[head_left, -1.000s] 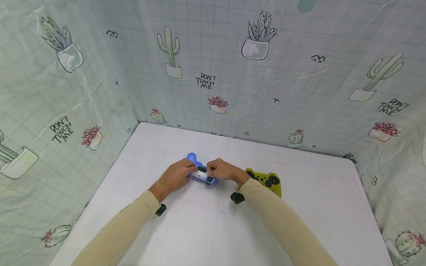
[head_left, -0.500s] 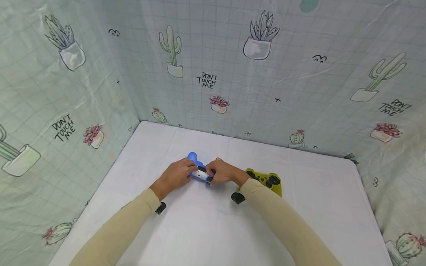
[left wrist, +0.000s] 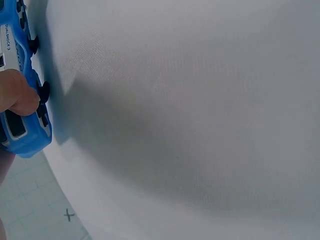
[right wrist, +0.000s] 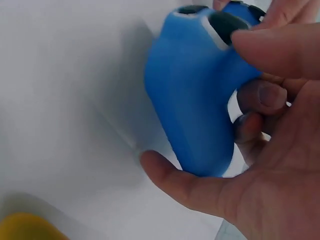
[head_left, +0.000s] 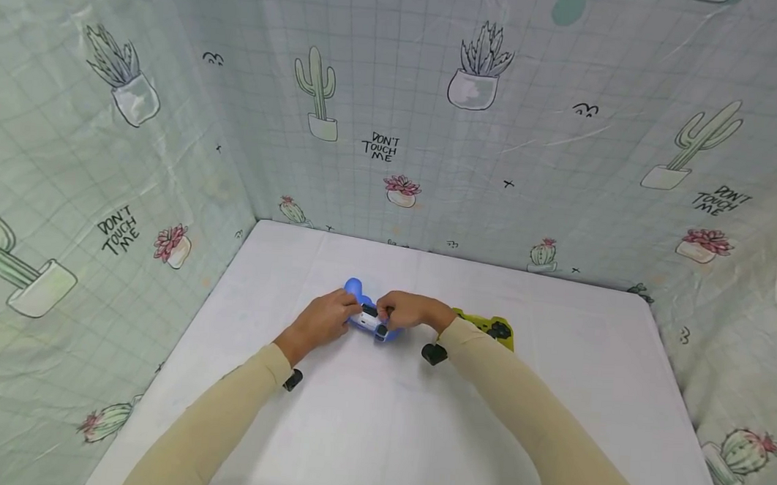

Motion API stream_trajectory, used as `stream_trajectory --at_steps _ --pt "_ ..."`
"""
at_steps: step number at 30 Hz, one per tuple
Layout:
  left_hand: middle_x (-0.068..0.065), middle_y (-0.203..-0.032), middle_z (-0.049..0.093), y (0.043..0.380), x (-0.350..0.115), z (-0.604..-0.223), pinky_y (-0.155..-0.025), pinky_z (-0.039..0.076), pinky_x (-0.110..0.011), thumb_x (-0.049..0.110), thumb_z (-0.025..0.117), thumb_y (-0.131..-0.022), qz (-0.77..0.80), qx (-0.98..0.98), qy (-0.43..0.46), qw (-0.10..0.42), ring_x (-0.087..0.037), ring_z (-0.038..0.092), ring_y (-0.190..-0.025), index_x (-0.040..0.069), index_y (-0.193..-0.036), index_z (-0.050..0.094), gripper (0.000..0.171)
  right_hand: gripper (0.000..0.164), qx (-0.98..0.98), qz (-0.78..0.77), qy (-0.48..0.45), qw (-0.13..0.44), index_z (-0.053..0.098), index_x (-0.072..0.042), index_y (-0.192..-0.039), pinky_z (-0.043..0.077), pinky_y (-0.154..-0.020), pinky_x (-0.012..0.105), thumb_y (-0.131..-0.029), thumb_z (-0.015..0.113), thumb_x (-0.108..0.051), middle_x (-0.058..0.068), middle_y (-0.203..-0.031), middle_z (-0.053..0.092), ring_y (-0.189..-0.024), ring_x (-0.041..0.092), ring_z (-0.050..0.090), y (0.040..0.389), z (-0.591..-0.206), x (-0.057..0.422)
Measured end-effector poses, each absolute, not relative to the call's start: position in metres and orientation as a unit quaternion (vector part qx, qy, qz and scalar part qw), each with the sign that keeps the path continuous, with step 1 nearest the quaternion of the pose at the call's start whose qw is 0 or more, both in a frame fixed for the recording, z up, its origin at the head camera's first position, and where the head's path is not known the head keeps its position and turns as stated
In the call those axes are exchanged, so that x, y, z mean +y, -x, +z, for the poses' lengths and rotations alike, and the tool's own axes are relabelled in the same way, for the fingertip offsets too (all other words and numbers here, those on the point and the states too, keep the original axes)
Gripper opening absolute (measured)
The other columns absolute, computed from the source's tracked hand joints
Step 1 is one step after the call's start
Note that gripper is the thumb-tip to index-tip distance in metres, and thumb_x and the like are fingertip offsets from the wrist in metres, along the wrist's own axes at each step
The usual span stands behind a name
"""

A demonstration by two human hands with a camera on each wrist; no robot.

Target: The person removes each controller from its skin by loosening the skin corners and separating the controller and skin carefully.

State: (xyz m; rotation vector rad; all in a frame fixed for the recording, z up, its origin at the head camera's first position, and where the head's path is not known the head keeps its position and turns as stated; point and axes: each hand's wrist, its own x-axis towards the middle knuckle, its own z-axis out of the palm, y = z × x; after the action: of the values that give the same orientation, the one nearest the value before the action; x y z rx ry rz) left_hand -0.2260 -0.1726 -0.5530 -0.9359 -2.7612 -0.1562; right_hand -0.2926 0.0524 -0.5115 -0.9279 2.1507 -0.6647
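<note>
A game controller in a blue silicone cover [head_left: 354, 288] is held between both hands, its white back edge and dark triggers turned toward me. My left hand [head_left: 321, 319] grips the left end; in the left wrist view its thumb [left wrist: 20, 95] lies across the edge of the controller [left wrist: 31, 142], near the triggers. My right hand [head_left: 413, 311] holds the right end with bent fingers. Up close in the right wrist view, the right thumb [right wrist: 280, 50] presses beside a dark trigger [right wrist: 225, 27], other fingers curl behind, and one finger lies under the tip of the blue handle [right wrist: 192, 110].
A yellow game controller [head_left: 502, 331] lies on the white table [head_left: 366, 424], partly behind the right forearm. Dark wrist cameras [head_left: 433, 354] hang under both wrists. Cactus-print cloth walls [head_left: 408, 126] stand at the back and both sides.
The right fingers came down over the controller's right end, then shifted up and away, showing the dark trigger and blue corner again. The left hand keeps its grip; the yellow controller stays put.
</note>
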Motion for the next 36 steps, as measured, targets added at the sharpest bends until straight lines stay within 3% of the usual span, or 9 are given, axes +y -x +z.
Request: stream_trajectory --at_steps 7,17,24,36 --pt "-0.004 -0.105 0.074 0.226 -0.176 -0.555 -0.085 0.061 -0.031 0.003 0.086 -0.078 -0.044 -0.926 0.347 0.144 -0.021 0.065 -0.095 0.008 -0.11 0.078 0.034 0.014 0.804 -0.324 0.317 0.385 0.057 -0.009 -0.089 0.037 -0.068 0.025 -0.093 0.063 0.004 -0.002 -0.077 0.045 -0.073 0.013 0.043 0.294 -0.513 0.056" --pt "-0.006 -0.108 0.075 0.224 -0.174 -0.558 -0.083 0.062 -0.03 0.003 0.085 -0.079 -0.027 -0.913 0.37 0.171 -0.023 0.066 -0.098 0.004 -0.109 0.077 0.031 0.023 0.791 -0.356 0.288 0.405 0.053 -0.011 -0.079 0.034 -0.066 0.025 -0.099 0.058 0.0 -0.002 -0.076 0.047 -0.07 0.012 0.041 0.288 -0.51 0.052" --pt "-0.008 -0.108 0.076 0.219 -0.175 -0.565 -0.082 0.062 -0.025 0.002 0.082 -0.084 0.02 -0.893 0.386 0.232 -0.022 0.068 -0.098 0.004 -0.104 0.076 0.021 0.025 0.787 -0.4 0.239 0.405 0.056 -0.008 -0.073 0.037 -0.069 0.027 -0.094 0.055 0.006 -0.002 -0.073 0.049 -0.07 0.014 0.042 0.283 -0.515 0.043" --pt "-0.009 -0.105 0.075 0.219 -0.172 -0.559 -0.077 0.061 -0.025 0.002 0.08 -0.086 0.055 -0.891 0.385 0.234 -0.021 0.066 -0.093 0.004 -0.104 0.075 0.019 0.021 0.759 -0.429 0.284 0.398 0.056 -0.005 -0.078 0.036 -0.068 0.026 -0.091 0.055 0.011 0.0 -0.078 0.052 -0.072 0.013 0.043 0.28 -0.518 0.051"
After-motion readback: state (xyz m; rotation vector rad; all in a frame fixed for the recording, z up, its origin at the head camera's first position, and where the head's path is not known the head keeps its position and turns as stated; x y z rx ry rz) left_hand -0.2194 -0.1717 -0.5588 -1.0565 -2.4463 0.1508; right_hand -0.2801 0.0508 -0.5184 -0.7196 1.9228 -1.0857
